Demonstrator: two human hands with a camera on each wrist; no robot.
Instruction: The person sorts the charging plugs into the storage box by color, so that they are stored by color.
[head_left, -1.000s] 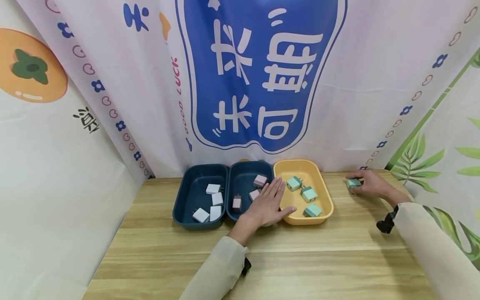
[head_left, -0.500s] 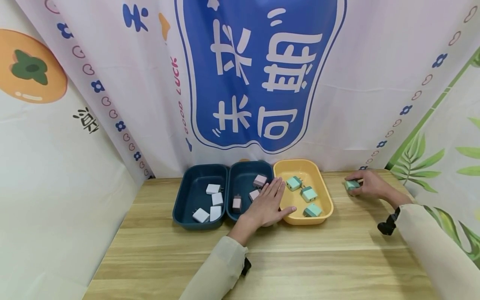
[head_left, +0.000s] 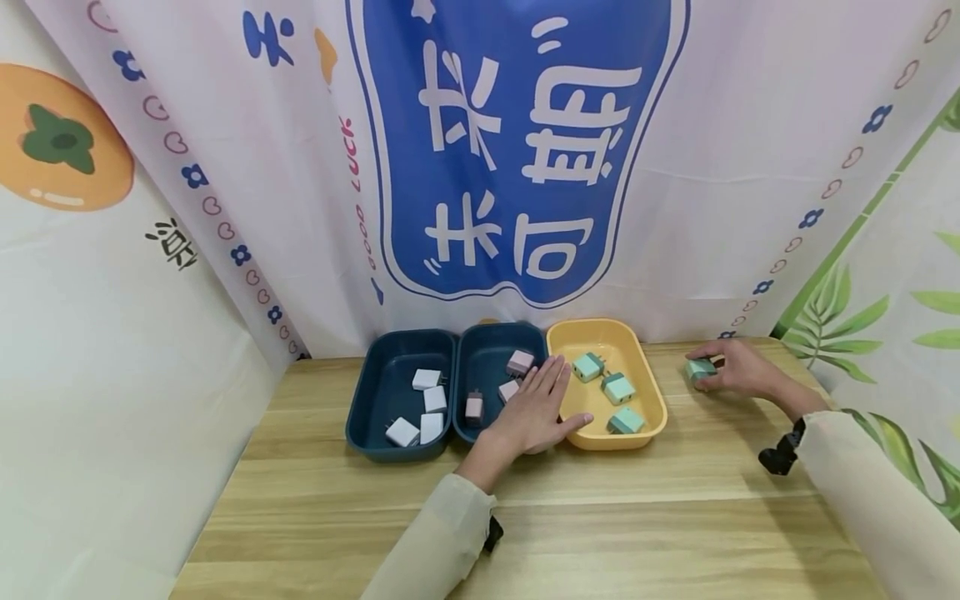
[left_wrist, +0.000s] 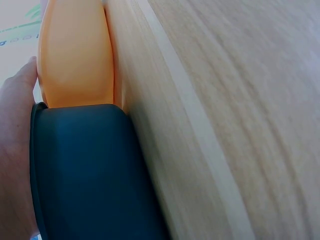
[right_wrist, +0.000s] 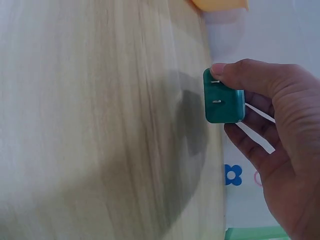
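A green charger plug point(right_wrist: 224, 104) is pinched between the thumb and fingers of my right hand point(head_left: 738, 369), its two metal prongs showing in the right wrist view. That hand is right of the yellow bin point(head_left: 655, 400), over the table's far right part. My left hand point(head_left: 531, 410) lies flat with straight fingers across the near part of the middle blue bin point(head_left: 465, 342), its thumb reaching over the yellow bin's edge. Several green plugs point(head_left: 618, 388) lie in the yellow bin. Pink plugs point(head_left: 474, 406) lie in the middle bin, one partly hidden by my left hand.
The left blue bin point(head_left: 358, 408) holds several white plugs point(head_left: 402, 432). All three bins stand side by side at the back of the wooden table point(head_left: 600, 525). Behind them hangs a printed curtain point(head_left: 697, 233).
My right hand has shifted slightly left with the green charger plug. The left hand keeps its place on the bins.
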